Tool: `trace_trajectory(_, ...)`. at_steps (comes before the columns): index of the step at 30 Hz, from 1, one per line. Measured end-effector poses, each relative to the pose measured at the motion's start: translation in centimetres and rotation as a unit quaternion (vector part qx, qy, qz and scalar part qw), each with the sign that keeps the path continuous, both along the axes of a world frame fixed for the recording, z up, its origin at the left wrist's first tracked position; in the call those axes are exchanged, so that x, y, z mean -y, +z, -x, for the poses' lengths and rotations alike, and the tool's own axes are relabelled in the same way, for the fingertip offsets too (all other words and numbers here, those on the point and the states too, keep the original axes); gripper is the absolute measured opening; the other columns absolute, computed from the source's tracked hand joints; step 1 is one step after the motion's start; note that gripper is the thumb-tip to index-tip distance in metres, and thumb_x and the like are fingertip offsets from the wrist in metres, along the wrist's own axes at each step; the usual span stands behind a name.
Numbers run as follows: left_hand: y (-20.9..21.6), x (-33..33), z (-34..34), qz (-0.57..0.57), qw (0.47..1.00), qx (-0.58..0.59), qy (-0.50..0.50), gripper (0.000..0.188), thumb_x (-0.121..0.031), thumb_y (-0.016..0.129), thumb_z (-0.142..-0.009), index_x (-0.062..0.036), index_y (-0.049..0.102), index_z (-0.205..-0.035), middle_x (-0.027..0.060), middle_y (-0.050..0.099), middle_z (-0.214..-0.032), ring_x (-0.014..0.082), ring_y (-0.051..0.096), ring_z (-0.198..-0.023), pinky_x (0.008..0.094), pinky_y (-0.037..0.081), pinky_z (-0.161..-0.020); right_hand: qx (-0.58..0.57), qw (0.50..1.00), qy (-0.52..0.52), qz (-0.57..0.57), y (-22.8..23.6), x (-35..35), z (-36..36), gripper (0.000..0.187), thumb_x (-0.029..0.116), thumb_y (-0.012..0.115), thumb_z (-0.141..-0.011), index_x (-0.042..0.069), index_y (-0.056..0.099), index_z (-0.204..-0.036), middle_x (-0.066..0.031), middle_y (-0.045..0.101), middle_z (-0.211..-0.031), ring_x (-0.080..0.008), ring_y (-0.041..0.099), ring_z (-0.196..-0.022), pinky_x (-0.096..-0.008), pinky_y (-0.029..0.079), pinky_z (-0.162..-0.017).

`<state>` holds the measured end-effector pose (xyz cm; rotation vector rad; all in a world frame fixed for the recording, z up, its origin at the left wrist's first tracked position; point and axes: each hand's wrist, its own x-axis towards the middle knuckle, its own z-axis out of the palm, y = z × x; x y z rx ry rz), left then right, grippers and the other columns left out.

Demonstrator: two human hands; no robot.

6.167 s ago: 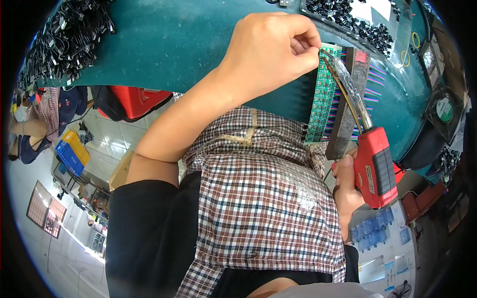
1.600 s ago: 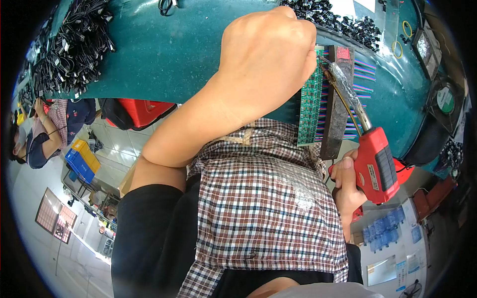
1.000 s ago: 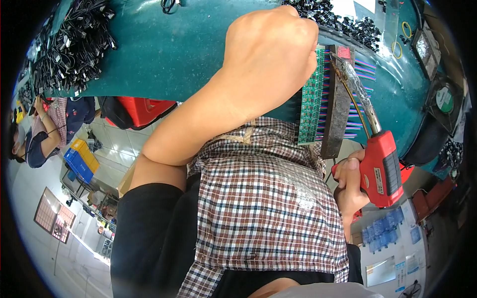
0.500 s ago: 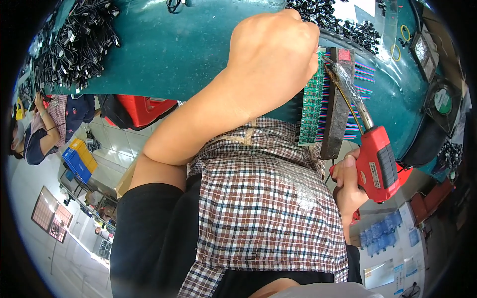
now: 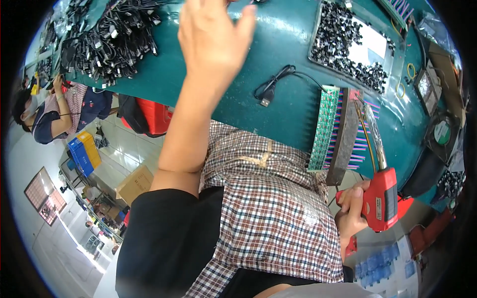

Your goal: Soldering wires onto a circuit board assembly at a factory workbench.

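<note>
My left hand [image 5: 212,39] reaches over the far part of the green bench top, thumb spread away from the fingers; the fingertips run to the picture's upper edge. A dark bit of cable shows beside them. My right hand [image 5: 352,211] grips a red soldering gun [image 5: 381,203], whose metal barrel points up to the far end of a dark bar [image 5: 344,141]. Along the bar's left side lies a strip of green circuit boards [image 5: 324,130], with thin coloured wires [image 5: 358,147] passing under the bar. A black USB cable [image 5: 268,92] runs to the strip's far end.
A heap of black cables [image 5: 112,42] covers the bench's far left. Behind the strip sits a tray of small black parts [image 5: 343,44]. More boards [image 5: 397,10] lie at the far right, above a small fan [image 5: 442,133]. A co-worker [image 5: 54,109] is at the left.
My left hand has moved away from the board strip, to the left and farther out, and its fingers have spread. The USB cable now shows beside the strip. The soldering gun stays in my right hand.
</note>
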<state>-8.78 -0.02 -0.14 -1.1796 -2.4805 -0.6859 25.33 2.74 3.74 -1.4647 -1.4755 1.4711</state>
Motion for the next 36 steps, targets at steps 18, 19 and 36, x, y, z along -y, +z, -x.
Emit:
trace_trajectory(18, -1.8, 3.2, -0.6, 0.085, 0.971, 0.196, -0.111, 0.028, -0.025, 0.080, -0.080, -0.0060, 0.067, -0.096, 0.0075, 0.061, -0.094, 0.0223, 0.061, -0.086, 0.0347, 0.051, -0.077, 0.020, 1.000, 0.019, 0.001, 1.0, 0.0, 1.1, 0.003, -0.001, 0.055, -0.093, -0.003, 0.052, -0.094, -0.0041, 0.047, -0.070, -0.0063, 0.036, -0.047, -0.0257, 0.036, -0.049)
trace_trajectory(19, -2.2, 3.1, -0.8, 0.085, 0.973, 0.188, -0.102, 0.021, -0.019, 0.077, -0.083, -0.0070, 0.068, -0.098, 0.0075, 0.062, -0.096, 0.0233, 0.061, -0.085, 0.0342, 0.052, -0.076, 0.016, 1.000, 0.016, -0.003, 1.0, 0.1, 1.0, 0.003, -0.001, 0.055, -0.093, -0.003, 0.052, -0.094, -0.0040, 0.047, -0.070, -0.0063, 0.036, -0.047, -0.0257, 0.036, -0.049)
trace_trajectory(36, 3.7, 1.7, -11.8, 0.057, 0.720, 0.644, -0.253, 0.008, -0.007, 0.073, -0.086, -0.0020, 0.067, -0.087, -0.0039, 0.059, -0.068, 0.0005, 0.044, -0.055, 0.0199, 0.034, -0.049, 0.118, 0.954, 0.246, -0.121, 2.3, -2.8, 2.4, 0.059, -0.019, 0.069, -0.072, -0.001, 0.045, -0.122, -0.0062, 0.053, -0.097, -0.0163, 0.060, -0.091, -0.0246, 0.047, -0.071)
